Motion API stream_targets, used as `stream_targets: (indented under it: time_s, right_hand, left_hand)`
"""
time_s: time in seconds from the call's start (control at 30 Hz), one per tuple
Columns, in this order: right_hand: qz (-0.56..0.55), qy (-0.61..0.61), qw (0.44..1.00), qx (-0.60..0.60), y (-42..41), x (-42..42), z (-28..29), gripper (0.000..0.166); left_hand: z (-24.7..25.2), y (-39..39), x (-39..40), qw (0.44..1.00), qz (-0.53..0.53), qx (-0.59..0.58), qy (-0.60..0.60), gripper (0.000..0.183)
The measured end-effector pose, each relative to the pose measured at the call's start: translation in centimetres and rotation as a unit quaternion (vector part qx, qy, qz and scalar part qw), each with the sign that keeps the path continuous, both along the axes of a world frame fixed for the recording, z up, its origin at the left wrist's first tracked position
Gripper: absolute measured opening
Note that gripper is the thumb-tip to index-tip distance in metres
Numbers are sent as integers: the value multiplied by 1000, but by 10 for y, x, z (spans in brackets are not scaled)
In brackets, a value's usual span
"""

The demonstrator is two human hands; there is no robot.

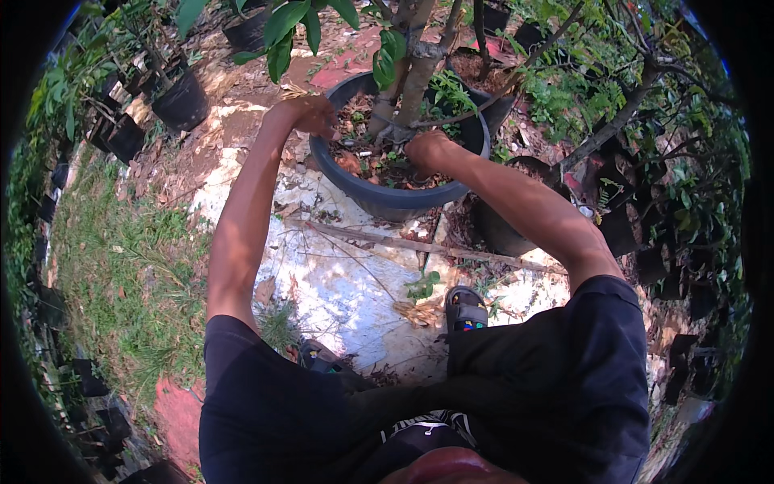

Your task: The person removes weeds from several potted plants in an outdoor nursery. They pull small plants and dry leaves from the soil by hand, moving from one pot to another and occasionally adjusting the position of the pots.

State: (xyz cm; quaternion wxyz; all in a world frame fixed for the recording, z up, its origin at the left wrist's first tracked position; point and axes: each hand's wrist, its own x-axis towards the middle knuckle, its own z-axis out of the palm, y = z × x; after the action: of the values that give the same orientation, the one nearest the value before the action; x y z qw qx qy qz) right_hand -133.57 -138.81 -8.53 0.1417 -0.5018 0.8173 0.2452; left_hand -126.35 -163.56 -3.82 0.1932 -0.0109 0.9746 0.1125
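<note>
A large round black plastic pot (393, 202) stands before me, holding a small tree whose trunk (417, 78) splits near the soil. Over the pot's left rim is my left hand (315, 116), fingers bent down; a tuft of dry leaves (294, 91) shows just behind it, and I cannot tell whether the hand holds it. My right hand (428, 152) is low inside the pot, right beside the trunk base, with its fingers curled and partly hidden. Dry leaves and soil lie in the pot, and green weeds (450, 94) grow at its back right.
A thin wooden strip (423, 247) lies across the pale paving in front of the pot. Black nursery pots (181, 101) with plants stand at the left, more at the right. A leaning branch (611, 124) is at right; leafy twigs (290, 36) hang over the pot's back left.
</note>
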Motion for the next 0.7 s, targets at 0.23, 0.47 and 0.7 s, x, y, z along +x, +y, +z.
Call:
stream_targets:
  time_s: [0.23, 0.47, 0.7]
  right_hand:
    - [34, -47, 997, 44, -2, -14, 11, 30]
    - [15, -180, 983, 15, 14, -52, 5, 16]
    - [-74, -397, 915, 9, 16, -46, 29, 37]
  left_hand:
    - [-73, 24, -24, 997, -30, -9, 69, 43]
    - [-105, 11, -33, 991, -18, -5, 136, 16]
    - [-95, 6, -29, 995, -32, 60, 76, 19]
